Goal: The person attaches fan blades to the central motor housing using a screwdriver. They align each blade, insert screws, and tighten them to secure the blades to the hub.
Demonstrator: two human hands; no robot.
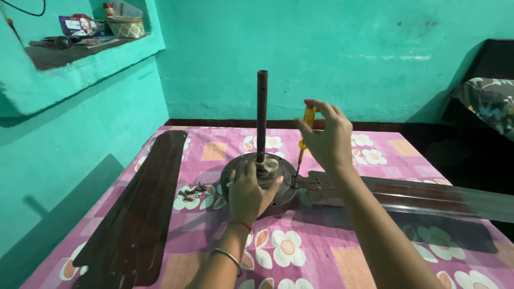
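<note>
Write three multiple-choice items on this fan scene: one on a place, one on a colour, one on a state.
1. Where does the detached blade lie?
A. left of the motor
B. on the shelf
C. on the pillow

2. What colour is the screwdriver handle?
A. blue
B. yellow
C. black

3. How does the down rod stand?
A. flat
B. upright
C. hanging

A: it lies on the cloth left of the motor.
B: yellow shows above the right hand.
B: it rises straight above the left hand.
</note>
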